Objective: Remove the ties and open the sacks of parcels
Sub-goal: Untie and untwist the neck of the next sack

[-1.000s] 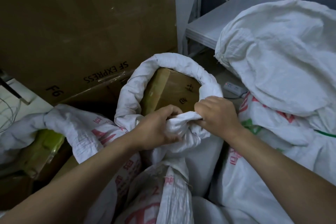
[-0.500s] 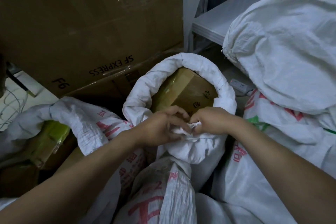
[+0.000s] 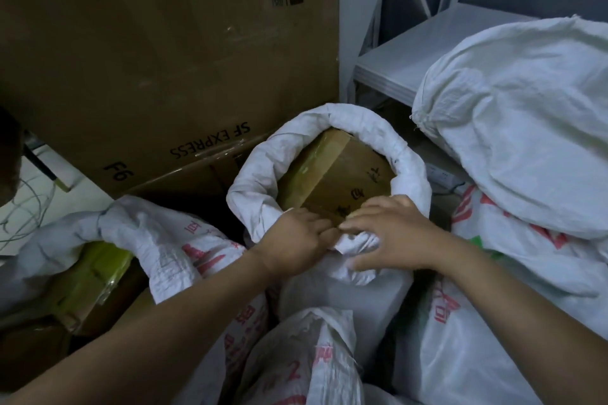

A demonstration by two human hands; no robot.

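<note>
Woven plastic sack [image 3: 342, 302], centre, mouth open over a box [image 3: 335, 181]: soft, slippery, judged heavy. Both the left hand [image 3: 296, 240] and right hand [image 3: 394, 237] pinch its near rolled rim, the best hold.

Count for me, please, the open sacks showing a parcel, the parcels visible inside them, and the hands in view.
Open sacks showing a parcel: 2, middle sack, left sack
Parcels visible inside: 2, brown carton, yellow-taped carton
Hands: 2, left hand, right hand
Total: 6
</note>
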